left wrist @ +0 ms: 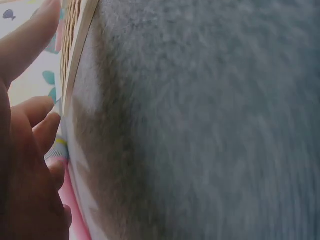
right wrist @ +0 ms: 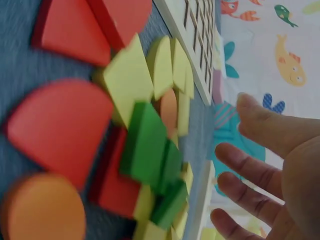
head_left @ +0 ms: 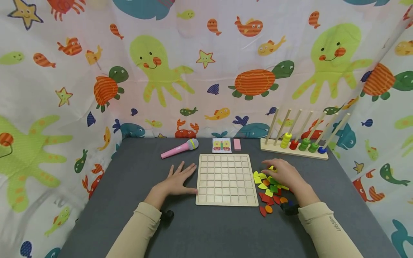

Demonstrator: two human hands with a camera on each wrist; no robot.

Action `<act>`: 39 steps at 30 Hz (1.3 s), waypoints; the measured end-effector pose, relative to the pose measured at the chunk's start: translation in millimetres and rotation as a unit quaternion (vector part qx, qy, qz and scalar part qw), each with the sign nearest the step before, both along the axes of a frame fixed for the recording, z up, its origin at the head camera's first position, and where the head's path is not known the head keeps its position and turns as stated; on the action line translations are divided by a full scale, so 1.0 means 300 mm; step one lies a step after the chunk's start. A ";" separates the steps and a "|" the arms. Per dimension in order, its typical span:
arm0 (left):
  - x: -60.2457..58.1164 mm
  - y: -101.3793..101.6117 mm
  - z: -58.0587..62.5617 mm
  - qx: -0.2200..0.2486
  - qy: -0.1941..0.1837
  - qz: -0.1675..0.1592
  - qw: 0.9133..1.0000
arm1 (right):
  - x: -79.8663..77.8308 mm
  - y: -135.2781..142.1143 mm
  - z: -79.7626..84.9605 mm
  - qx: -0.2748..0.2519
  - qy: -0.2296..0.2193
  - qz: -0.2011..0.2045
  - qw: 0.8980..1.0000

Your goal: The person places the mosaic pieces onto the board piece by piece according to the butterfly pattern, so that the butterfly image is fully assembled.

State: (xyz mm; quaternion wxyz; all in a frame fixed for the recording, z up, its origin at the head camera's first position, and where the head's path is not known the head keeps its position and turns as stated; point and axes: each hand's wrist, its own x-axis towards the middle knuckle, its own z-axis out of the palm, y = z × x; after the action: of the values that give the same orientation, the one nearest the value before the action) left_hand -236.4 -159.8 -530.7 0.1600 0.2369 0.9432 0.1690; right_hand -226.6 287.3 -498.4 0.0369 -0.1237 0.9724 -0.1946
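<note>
A wooden grid board (head_left: 226, 180) with square compartments lies in the middle of the dark table. My left hand (head_left: 177, 181) is spread beside it, its thumb at the board's left edge. Over a heap of coloured shape pieces to the board's right hovers my right hand (head_left: 280, 172), fingers relaxed. In the right wrist view that hand (right wrist: 270, 170) holds nothing. The heap includes red pieces (right wrist: 62, 127), yellow pieces (right wrist: 130, 80), green pieces (right wrist: 145, 142) and an orange disc (right wrist: 45, 207). The right hand hides part of the heap in the head view.
Behind the board lie a pink toy microphone (head_left: 179, 148), a patterned card (head_left: 221, 145) and a pink block (head_left: 237, 144). At the back right stands a wooden peg rack (head_left: 294, 149) with coloured rings on upright rods. A printed sea-animal curtain (head_left: 193, 89) hangs behind the table.
</note>
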 end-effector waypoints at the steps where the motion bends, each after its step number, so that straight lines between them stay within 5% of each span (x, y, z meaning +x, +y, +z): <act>1: -0.002 0.007 -0.001 0.001 -0.006 -0.007 1.000 | -0.002 -0.009 -0.006 -0.001 -0.001 0.003 1.000; 9: -0.017 0.030 -0.032 0.026 -0.042 -0.019 0.999 | -0.007 -0.045 -0.048 0.004 0.018 0.036 0.999; 16: -0.036 0.037 -0.041 0.036 -0.035 -0.028 0.998 | -0.004 -0.050 -0.080 0.019 0.021 0.013 1.000; 29: -0.026 0.037 -0.041 0.034 -0.043 -0.011 0.998 | -0.039 -0.040 -0.074 -0.138 -0.027 -0.065 0.988; 39: -0.020 0.034 -0.033 0.031 -0.043 0.000 0.999 | -0.105 -0.154 -0.022 -0.181 -0.007 -0.058 0.982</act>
State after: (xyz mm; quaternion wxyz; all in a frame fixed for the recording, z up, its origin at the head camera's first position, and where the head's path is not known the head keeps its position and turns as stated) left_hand -242.4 -149.5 -540.5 0.1931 0.2340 0.9298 0.2084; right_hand -258.0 241.1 -504.9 0.0092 -0.0709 0.9264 -0.3696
